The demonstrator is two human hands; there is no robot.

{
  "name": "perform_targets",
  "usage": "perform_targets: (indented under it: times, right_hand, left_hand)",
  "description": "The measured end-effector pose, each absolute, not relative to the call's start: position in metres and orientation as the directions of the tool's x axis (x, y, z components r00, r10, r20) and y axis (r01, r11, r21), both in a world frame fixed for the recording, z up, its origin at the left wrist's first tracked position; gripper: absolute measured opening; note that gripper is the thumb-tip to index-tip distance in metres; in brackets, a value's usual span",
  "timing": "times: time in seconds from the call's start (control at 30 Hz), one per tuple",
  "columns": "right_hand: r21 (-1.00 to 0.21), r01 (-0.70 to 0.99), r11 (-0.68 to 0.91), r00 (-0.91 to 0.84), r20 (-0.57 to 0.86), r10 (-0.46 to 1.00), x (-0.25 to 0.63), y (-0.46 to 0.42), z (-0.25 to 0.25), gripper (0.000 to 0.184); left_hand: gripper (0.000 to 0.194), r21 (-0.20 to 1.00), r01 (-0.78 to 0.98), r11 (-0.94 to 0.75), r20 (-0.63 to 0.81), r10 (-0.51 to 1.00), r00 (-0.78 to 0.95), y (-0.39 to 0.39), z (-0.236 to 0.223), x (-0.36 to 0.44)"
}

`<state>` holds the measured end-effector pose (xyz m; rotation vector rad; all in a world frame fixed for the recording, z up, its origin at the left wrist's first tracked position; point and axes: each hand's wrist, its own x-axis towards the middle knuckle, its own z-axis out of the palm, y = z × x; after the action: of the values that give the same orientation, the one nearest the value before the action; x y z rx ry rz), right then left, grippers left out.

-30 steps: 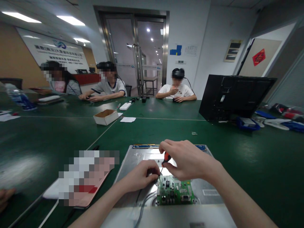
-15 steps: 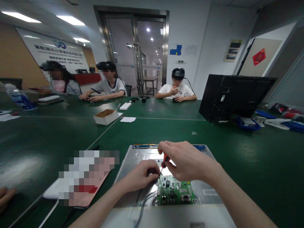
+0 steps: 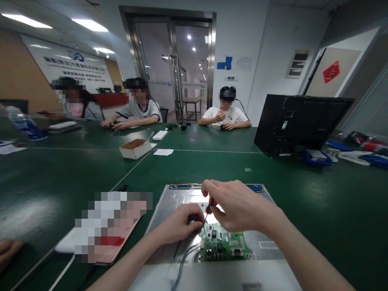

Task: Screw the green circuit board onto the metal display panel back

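Note:
A green circuit board [image 3: 224, 244] lies on a silvery metal panel [image 3: 169, 206] that rests on the table before me. My right hand [image 3: 236, 204] is closed around a red and black screwdriver [image 3: 209, 205], held tilted with its thin shaft pointing down to the board's upper left corner. Beside that tip, my left hand [image 3: 184, 222] has its thumb and fingers pinched together; what they hold, if anything, is hidden. A grey cable [image 3: 182, 264] runs from near the board's left edge toward me. Along the panel's far edge sits a narrow blue circuit strip [image 3: 256, 188].
On the green table [image 3: 212, 165] stand an open cardboard box [image 3: 135, 149] and a black monitor [image 3: 303, 123] at the right. A pink, blurred-out flat object [image 3: 121, 238] lies to the left. Three people sit across the table; another person's hand [image 3: 9, 252] shows at the left edge.
Both my hands and the screwdriver stay almost exactly in place. The other person's hand at the left edge has shifted slightly.

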<state>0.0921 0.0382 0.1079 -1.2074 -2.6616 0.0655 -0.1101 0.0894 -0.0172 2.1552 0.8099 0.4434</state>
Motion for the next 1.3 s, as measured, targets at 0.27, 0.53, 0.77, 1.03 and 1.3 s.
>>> perform_targets:
  times: [0.27, 0.53, 0.77, 1.03, 1.3]
  right_hand:
    - [-0.065, 0.769, 0.636, -0.612, 0.212, 0.762, 0.0904, 0.0401, 0.1059, 0.015]
    - [-0.076, 0.762, 0.643, -0.618, 0.212, 0.757, 0.0904, 0.0417, 0.1055, 0.016]
    - [-0.065, 0.738, 0.672, -0.646, 0.222, 0.730, 0.0908, 0.0385, 0.1070, 0.015]
    - [-0.097, 0.772, 0.629, -0.605, 0.190, 0.773, 0.0896, 0.0423, 0.1068, 0.014]
    - [-0.118, 0.713, 0.691, -0.661, 0.216, 0.719, 0.0904, 0.0403, 0.1066, 0.017]
  left_hand:
    - [0.011, 0.767, 0.395, -0.506, 0.057, 0.667, 0.743, 0.0899, -0.0182, -0.1111]
    - [0.008, 0.771, 0.394, -0.500, 0.059, 0.673, 0.737, 0.0891, -0.0170, -0.1101]
    - [0.011, 0.765, 0.396, -0.508, 0.067, 0.674, 0.736, 0.0901, -0.0204, -0.1107]
    - [0.010, 0.764, 0.399, -0.507, 0.060, 0.672, 0.738, 0.0892, -0.0173, -0.1106]
    - [0.009, 0.765, 0.389, -0.513, 0.074, 0.670, 0.739, 0.0907, -0.0216, -0.1110]
